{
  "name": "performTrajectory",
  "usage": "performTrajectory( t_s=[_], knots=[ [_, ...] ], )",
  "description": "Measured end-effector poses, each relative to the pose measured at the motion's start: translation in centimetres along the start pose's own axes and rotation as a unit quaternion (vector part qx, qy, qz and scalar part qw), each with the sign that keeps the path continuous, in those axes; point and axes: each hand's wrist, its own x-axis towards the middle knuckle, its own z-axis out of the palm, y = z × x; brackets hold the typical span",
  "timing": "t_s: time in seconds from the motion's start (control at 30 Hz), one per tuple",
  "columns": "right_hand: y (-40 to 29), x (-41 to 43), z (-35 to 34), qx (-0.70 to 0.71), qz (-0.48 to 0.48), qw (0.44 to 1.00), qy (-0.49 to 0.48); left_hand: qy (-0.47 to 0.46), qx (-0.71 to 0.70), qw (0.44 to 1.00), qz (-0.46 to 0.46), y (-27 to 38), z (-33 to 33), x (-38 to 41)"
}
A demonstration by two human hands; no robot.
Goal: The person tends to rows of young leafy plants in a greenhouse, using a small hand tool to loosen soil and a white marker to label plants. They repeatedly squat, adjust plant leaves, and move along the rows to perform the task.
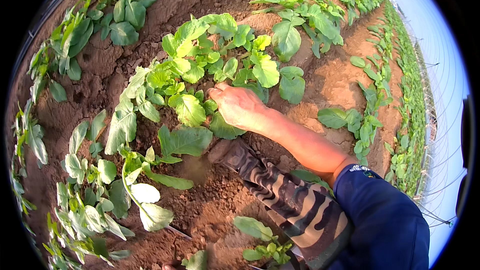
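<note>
My right hand [240, 107] reaches in from the lower right, its fingers bent together at the lower edge of a clump of leafy green plants [191, 71]. The fingertips are among the leaves, and whether they grip a stem or leaf cannot be told. A broad leaf [225, 125] lies just under the hand. Of my left hand, only a little of the fingers [170, 265] shows at the bottom edge, near a cut-off leaf [197, 260]; its hold is hidden. A thin pale strip [179, 231] lies on the soil above it, beside a drooping leafy stalk [129, 187].
My leg in camouflage trousers [296, 210] stretches below my right arm, the foot [221, 152] on brown soil. A small plant [268, 247] grows beside the leg. More leafy rows stand at the left [75, 41], top and right [408, 101]. Translucent sheeting with curved ribs [442, 82] bounds the right side.
</note>
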Motion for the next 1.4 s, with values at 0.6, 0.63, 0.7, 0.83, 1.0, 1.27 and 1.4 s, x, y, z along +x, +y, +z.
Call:
performTrajectory(
  t_s=[0.6,0.63,0.7,0.83,1.0,1.27,1.4],
  knots=[
    [24.0,-13.3,6.9,0.097,0.449,0.882,-0.101,0.051,-0.031,0.998,0.007,0.0,-0.3,-0.7],
    [23.0,-13.7,8.5,0.092,0.389,0.914,-0.065,0.051,-0.039,0.998,0.006,-0.1,-0.4,-0.5],
    [16.1,-12.7,11.1,0.059,0.342,0.937,-0.048,0.111,0.009,0.994,-0.005,-0.3,0.2,-0.3],
    [9.9,-14.9,11.3,0.094,0.164,0.976,-0.111,0.039,-0.030,0.999,0.022,-1.4,-0.6,-0.1],
    [7.7,-14.2,8.4,0.082,0.092,0.934,-0.334,0.048,0.004,0.998,-0.032,0.5,0.5,-1.1],
    [11.4,-12.4,4.4,0.552,0.311,0.707,-0.316,0.056,0.039,0.998,0.012,-1.4,0.2,-0.4],
    [12.2,-8.4,-6.3,0.639,0.237,0.720,-0.134,0.036,0.092,0.993,0.068,-2.7,-0.3,-0.6]
  ],
)
